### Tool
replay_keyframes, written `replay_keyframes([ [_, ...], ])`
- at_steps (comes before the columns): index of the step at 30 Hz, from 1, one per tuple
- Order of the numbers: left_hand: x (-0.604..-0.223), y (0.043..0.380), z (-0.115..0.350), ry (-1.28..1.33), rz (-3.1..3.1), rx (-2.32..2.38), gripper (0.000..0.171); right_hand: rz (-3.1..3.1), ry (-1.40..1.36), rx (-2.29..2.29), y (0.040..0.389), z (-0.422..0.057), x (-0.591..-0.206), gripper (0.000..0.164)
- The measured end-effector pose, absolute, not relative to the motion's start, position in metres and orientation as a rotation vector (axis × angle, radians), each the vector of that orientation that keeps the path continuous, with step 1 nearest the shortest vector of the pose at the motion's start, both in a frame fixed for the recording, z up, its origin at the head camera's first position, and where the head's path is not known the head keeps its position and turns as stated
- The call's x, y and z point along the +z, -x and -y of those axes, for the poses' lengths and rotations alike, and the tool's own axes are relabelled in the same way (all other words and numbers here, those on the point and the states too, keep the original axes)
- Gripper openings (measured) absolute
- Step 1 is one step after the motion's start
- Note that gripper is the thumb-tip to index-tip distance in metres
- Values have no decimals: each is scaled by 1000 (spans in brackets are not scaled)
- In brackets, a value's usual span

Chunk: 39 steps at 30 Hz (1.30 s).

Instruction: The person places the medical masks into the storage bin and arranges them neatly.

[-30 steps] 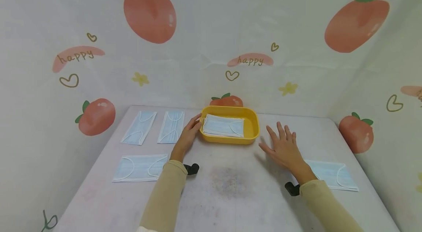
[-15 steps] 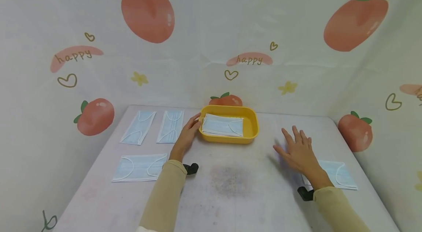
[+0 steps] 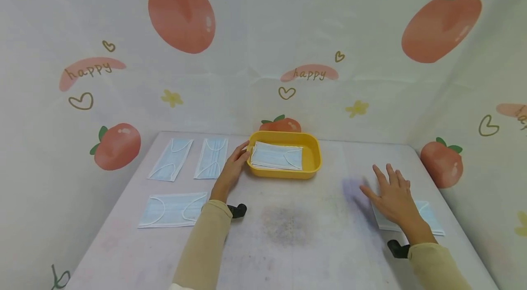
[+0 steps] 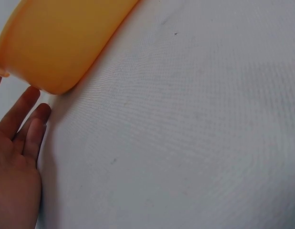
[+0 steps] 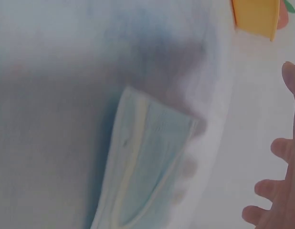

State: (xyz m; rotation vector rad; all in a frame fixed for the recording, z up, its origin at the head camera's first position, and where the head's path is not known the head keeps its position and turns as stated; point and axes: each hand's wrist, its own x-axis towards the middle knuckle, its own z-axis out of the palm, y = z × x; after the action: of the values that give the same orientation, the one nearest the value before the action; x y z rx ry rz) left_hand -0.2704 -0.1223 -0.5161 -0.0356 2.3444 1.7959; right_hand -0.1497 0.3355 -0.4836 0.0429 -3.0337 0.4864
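A yellow plastic tray (image 3: 288,174) stands at the back middle of the table with a few light-blue face masks (image 3: 275,156) stacked in its left part. My left hand (image 3: 233,169) is at the tray's left end; in the left wrist view its fairly straight fingers (image 4: 17,114) touch the tray's end wall (image 4: 66,43). To the right, my right hand (image 3: 392,201) hovers with fingers spread and nothing in them. Below it lies another face mask (image 3: 430,217), partly covered by the hand and wrist in the head view. Its white ear loop shows beside this mask's (image 5: 152,157) pleats in the right wrist view.
Two upright-laid masks, a slanted mask (image 3: 170,160) and a straighter mask (image 3: 212,158), lie left of the tray. Nearer the front left is a sideways mask (image 3: 173,210), its right end beside my left sleeve (image 3: 206,244). A fruit-printed white curtain (image 3: 247,29) hangs behind the table.
My right hand has moved right and toward me, away from the tray and over the right-hand mask, fingers still spread. My left hand has stayed at the tray's left end.
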Motion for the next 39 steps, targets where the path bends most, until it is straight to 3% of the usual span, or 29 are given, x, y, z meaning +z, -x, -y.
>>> replay_keyframes([
  [39,-521,274,124,20,-2352,1791,44,3178,405,391,112,-413,-504,108],
])
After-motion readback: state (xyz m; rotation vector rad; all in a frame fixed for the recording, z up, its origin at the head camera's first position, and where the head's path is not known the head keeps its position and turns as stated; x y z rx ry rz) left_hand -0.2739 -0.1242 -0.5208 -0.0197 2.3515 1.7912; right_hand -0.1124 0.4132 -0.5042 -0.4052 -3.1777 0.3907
